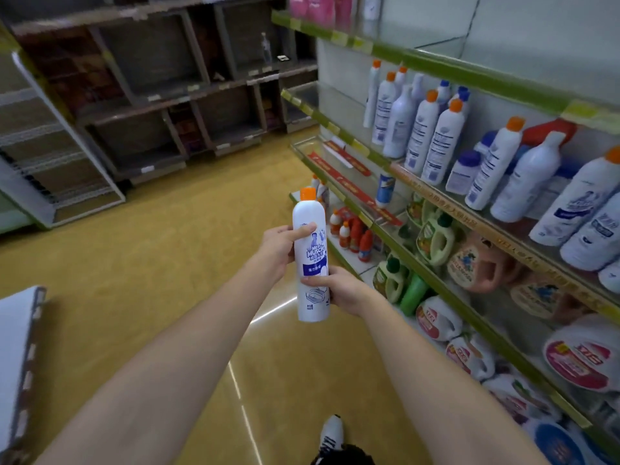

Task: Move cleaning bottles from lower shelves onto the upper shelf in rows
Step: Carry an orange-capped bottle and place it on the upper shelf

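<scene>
Upright, cap up, the bottle (311,260) is held in mid-air over the floor (161,250), left of the shelves (446,209). Its upper body is gripped by the left hand (278,246), its lower body by the right hand (339,290).

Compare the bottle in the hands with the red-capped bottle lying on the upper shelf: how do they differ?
The held bottle stands upright; the red-capped bottle lies tilted back on the shelf. The held bottle's cap is orange, the other's red. The held one is gripped by left hand and right hand; the other is untouched. Both have white bodies.
</scene>
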`<move>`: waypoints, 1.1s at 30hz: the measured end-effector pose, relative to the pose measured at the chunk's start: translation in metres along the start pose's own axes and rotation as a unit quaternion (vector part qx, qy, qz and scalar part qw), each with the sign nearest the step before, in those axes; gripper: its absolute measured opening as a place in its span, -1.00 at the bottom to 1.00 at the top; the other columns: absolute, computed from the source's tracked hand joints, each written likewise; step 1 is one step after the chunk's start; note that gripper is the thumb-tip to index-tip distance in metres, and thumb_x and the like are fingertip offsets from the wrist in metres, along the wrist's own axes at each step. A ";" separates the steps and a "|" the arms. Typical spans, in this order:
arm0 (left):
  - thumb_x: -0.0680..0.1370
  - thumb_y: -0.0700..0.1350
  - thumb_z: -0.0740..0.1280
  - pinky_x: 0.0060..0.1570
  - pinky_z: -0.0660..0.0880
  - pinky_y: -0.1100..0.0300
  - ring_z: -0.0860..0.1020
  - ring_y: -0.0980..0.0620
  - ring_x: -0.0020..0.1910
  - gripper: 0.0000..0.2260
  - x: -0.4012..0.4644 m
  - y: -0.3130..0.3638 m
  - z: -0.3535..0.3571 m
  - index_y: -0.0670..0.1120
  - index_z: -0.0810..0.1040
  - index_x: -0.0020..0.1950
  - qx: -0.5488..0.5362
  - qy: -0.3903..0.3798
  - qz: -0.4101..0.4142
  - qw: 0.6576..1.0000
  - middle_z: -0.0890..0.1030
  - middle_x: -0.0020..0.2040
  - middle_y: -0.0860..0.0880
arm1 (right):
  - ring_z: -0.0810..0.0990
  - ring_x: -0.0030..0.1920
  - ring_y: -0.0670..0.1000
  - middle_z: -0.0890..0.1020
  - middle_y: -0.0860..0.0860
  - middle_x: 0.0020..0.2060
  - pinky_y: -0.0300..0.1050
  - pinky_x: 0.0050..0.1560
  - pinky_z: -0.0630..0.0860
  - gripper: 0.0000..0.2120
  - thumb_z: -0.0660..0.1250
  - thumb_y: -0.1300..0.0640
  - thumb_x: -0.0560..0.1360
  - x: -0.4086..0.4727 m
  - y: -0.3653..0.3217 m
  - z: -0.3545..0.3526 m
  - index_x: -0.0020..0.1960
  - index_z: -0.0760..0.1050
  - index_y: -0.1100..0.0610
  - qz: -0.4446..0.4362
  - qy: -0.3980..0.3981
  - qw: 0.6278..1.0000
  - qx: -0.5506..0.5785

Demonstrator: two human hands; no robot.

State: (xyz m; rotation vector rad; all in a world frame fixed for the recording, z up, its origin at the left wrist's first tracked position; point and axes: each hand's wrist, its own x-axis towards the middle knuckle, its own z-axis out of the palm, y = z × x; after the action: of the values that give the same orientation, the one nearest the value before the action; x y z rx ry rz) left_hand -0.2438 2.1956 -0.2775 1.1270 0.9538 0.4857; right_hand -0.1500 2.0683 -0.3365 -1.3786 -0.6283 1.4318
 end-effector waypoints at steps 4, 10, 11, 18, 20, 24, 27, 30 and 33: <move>0.41 -0.17 0.58 -0.10 0.64 -0.01 0.69 -0.14 -0.18 -0.72 0.047 0.050 0.027 -0.26 0.63 0.02 0.002 -0.014 0.019 1.000 0.72 -0.09 -0.22 | 0.67 0.15 0.15 0.72 0.06 0.09 0.11 0.24 0.56 -0.60 0.54 0.14 0.44 0.035 -0.047 -0.026 0.25 0.57 0.11 -0.053 0.051 0.997 -0.010; 0.44 -0.14 0.56 0.04 0.63 -0.12 0.69 -0.23 0.00 -0.63 0.090 0.114 0.072 -0.25 0.61 0.17 0.006 -0.080 0.053 0.995 0.72 0.01 -0.22 | 0.70 0.04 0.08 0.74 0.05 0.03 -0.09 -0.05 0.59 -0.63 0.55 0.17 0.43 0.052 -0.118 -0.069 0.21 0.60 0.12 -0.113 0.112 0.987 -0.025; 0.44 -0.14 0.55 0.03 0.64 -0.12 0.69 -0.24 0.01 -0.64 0.096 0.124 0.079 -0.26 0.61 0.17 0.008 -0.092 0.061 0.994 0.72 0.01 -0.22 | 0.71 0.03 0.08 0.74 0.04 0.02 -0.08 -0.08 0.60 -0.64 0.56 0.17 0.42 0.053 -0.128 -0.075 0.19 0.61 0.12 -0.124 0.125 0.984 -0.024; 0.48 -0.19 0.51 0.05 0.64 -0.10 0.68 -0.23 -0.08 -0.84 0.141 0.192 0.114 -0.22 0.65 0.00 0.016 -0.180 0.124 0.976 0.71 -0.04 -0.22 | 0.71 0.07 0.12 0.74 0.05 0.04 0.08 0.12 0.59 -0.59 0.61 0.18 0.36 0.077 -0.198 -0.110 0.18 0.63 0.14 -0.191 0.206 0.959 -0.044; 0.49 -0.19 0.51 -0.03 0.65 -0.05 0.67 -0.19 -0.12 -0.80 0.161 0.212 0.117 -0.26 0.65 0.04 0.013 -0.198 0.136 0.971 0.71 -0.02 -0.25 | 0.71 0.08 0.12 0.75 0.04 0.03 0.09 0.15 0.60 -0.58 0.63 0.14 0.34 0.090 -0.219 -0.115 0.17 0.65 0.12 -0.199 0.229 0.951 -0.058; 0.50 -0.17 0.50 -0.07 0.66 -0.02 0.68 -0.18 -0.11 -0.71 0.209 0.256 0.114 -0.30 0.61 0.14 0.018 -0.240 0.162 0.957 0.69 0.04 -0.27 | 0.73 0.03 0.06 0.75 -0.01 -0.02 0.04 0.12 0.62 -0.63 0.63 0.12 0.36 0.131 -0.262 -0.118 0.13 0.65 0.09 -0.218 0.276 0.934 -0.067; 0.51 -0.16 0.48 -0.03 0.65 0.00 0.69 -0.13 -0.08 -0.75 0.250 0.295 0.107 -0.25 0.62 0.13 0.052 -0.287 0.177 0.940 0.71 0.03 -0.22 | 0.72 0.04 0.07 0.75 0.00 0.00 0.04 0.12 0.62 -0.63 0.61 0.13 0.38 0.171 -0.295 -0.115 0.15 0.62 0.10 -0.233 0.289 0.926 -0.064; 0.54 -0.14 0.46 0.02 0.65 0.02 0.69 -0.10 -0.08 -0.85 0.293 0.333 0.100 -0.18 0.63 0.06 0.073 -0.308 0.197 0.928 0.72 0.00 -0.17 | 0.71 0.04 0.09 0.74 -0.01 -0.02 0.02 0.07 0.61 -0.71 0.59 0.14 0.41 0.214 -0.334 -0.112 0.09 0.62 0.07 -0.243 0.311 0.917 -0.063; 0.57 -0.12 0.43 -0.06 0.64 0.07 0.68 -0.06 -0.11 -0.85 0.334 0.370 0.094 -0.17 0.62 0.07 0.081 -0.316 0.214 0.921 0.71 -0.03 -0.13 | 0.70 -0.02 0.03 0.73 -0.03 -0.05 -0.08 -0.04 0.59 -0.75 0.56 0.15 0.43 0.254 -0.373 -0.106 0.07 0.59 0.05 -0.250 0.324 0.911 -0.055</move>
State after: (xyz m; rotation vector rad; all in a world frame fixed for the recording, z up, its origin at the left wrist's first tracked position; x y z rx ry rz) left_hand 0.0589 2.5388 -0.0595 1.5290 0.1787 0.3527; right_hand 0.1032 2.4003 -0.1350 -1.5273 -0.5630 0.4863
